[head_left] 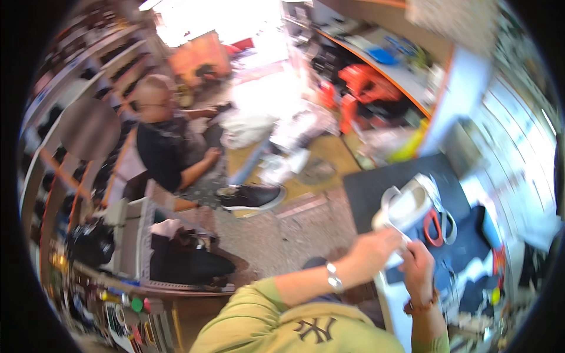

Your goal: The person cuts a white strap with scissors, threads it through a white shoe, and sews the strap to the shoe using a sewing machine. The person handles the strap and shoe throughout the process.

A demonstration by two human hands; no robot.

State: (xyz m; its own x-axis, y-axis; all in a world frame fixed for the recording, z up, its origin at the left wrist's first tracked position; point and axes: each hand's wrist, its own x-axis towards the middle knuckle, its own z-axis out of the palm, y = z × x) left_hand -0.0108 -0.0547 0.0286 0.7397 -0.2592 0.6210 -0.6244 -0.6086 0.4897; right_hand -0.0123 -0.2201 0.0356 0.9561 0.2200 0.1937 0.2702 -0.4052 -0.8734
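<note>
Close together at the near edge of the dark work table, my left hand (379, 250) and my right hand (419, 267) are both closed. Between their fingers is a thin white piece (404, 236), too small and blurred to name. Just beyond my fingers, a pair of white shoes (406, 206) lies on the dark mat (376, 182). To the right of the shoes are scissors with red handles (434, 228) and a pale grey looped handle (450, 228).
A seated person (162, 141) in a dark top is at the left, near a dark shoe with a white sole (253, 197). Shelves (94, 88) line the left wall. An open box (147, 235) holds dark items. Red bags (368, 82) lie under the right shelf.
</note>
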